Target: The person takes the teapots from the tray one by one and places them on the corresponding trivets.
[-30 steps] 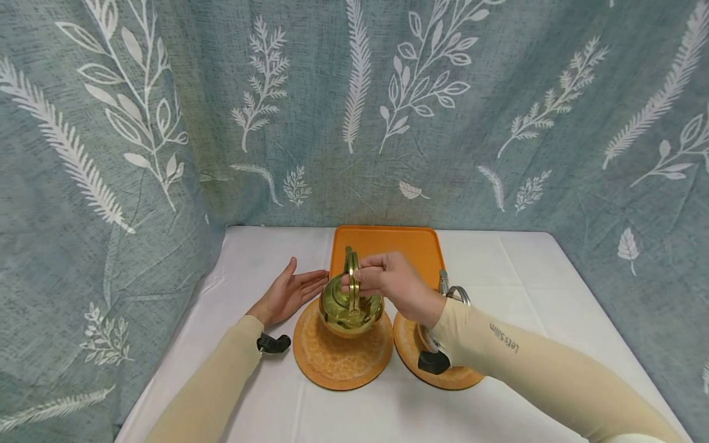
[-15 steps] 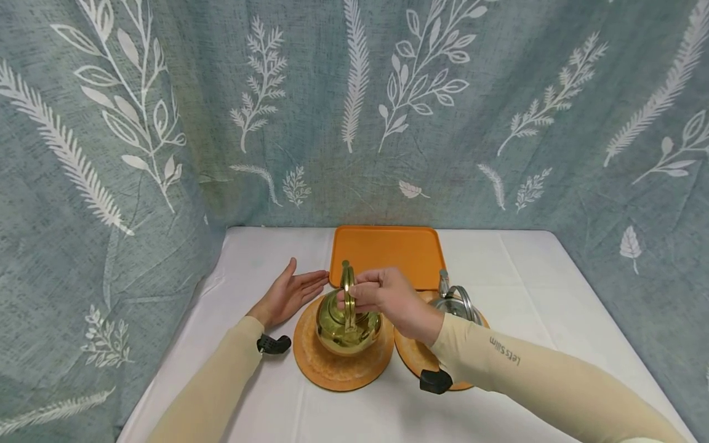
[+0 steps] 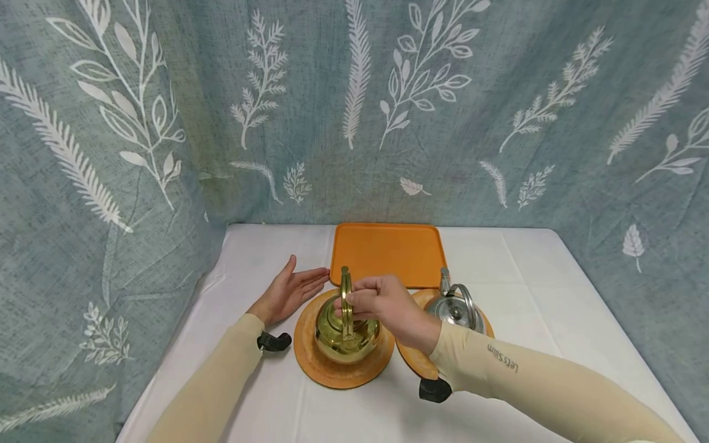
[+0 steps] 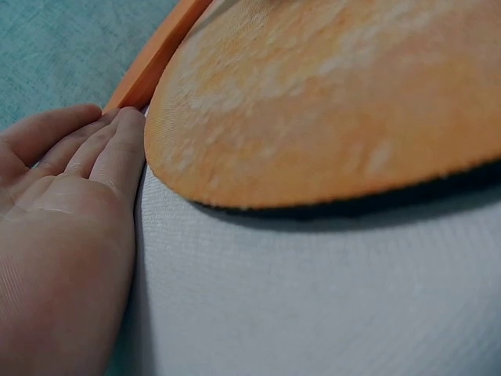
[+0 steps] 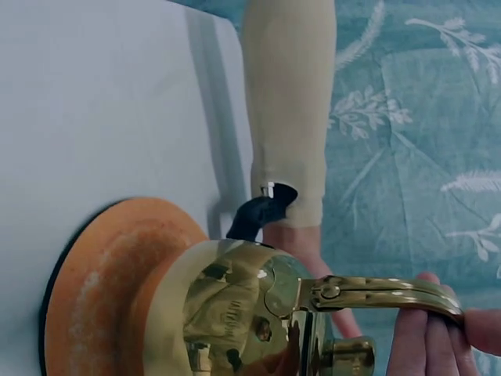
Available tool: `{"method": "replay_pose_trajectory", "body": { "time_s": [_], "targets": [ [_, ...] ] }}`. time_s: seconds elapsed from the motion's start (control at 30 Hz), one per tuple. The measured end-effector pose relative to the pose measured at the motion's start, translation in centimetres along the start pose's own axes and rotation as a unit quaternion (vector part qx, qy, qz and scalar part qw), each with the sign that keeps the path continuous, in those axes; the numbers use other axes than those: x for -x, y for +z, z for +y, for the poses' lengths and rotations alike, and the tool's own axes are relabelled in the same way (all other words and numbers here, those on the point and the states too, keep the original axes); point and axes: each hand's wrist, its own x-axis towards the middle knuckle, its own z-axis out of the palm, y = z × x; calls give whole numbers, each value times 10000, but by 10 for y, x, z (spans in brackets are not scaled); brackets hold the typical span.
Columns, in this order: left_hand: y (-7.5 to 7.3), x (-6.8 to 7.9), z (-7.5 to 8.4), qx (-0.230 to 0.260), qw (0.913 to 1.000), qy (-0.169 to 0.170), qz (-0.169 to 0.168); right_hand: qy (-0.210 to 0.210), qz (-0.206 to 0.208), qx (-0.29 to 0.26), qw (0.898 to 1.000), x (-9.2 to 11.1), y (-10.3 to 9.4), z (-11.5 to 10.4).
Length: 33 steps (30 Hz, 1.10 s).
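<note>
A shiny gold kettle (image 3: 340,346) is at the middle of the left round orange placemat (image 3: 308,364). My right hand (image 3: 389,309) grips its raised arched handle. In the right wrist view the fingers (image 5: 430,341) wrap under the handle of the kettle (image 5: 235,305), with the thumb at its end. Its base is down at the mat; any small gap there cannot be made out. My left hand (image 3: 290,292) rests on the table left of that mat, holding nothing. Its straight fingertips (image 4: 129,117) are by the mat's edge and the orange tray's corner.
Behind the mats lies a flat orange tray (image 3: 386,255). A silver kettle (image 3: 451,311) stands on the right round placemat (image 3: 416,364), partly hidden by my right forearm. A white cloth (image 3: 532,289) covers the table, and a patterned blue-green curtain (image 3: 332,111) surrounds it.
My right hand has lowered the gold kettle towards the left mat and shifted it slightly left. More of the silver kettle shows now. The left hand has stayed put.
</note>
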Motion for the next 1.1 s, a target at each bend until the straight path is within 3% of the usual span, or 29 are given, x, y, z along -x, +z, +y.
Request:
{"method": "replay_pose_trajectory", "body": {
  "time_s": [1.1],
  "targets": [
    [0, 0, 2, 206, 9997, -22, 145, -110, 224, 27, 9997, 2, 9, 17]
  ]
}}
